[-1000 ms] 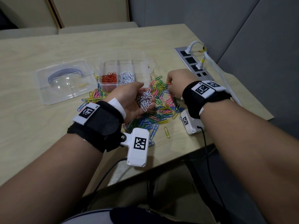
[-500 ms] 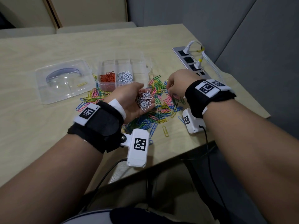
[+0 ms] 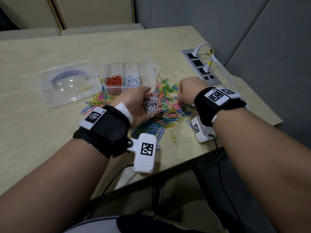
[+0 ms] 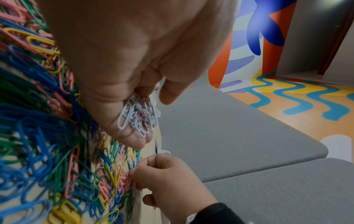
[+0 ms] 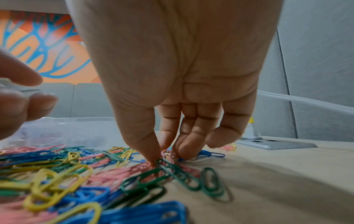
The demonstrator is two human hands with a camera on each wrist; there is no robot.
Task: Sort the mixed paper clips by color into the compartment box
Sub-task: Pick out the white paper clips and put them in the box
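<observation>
The left hand [image 3: 138, 105] cups a bunch of white clips [image 3: 152, 105] above the mixed pile [image 3: 166, 115]; the right hand [image 3: 186, 93], fingertips [image 5: 153, 159] down, pinches into the pile's right side on the table [image 3: 33, 132].

No words or numbers are showing legibly; only square black-and-white code markers are sitting on the wrist straps [image 3: 216, 96] and camera housings [image 3: 146, 149].

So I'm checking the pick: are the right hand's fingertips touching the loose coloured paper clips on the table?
Touching. The right wrist view shows the right hand's fingertips pressed into the loose coloured paper clips.
</observation>
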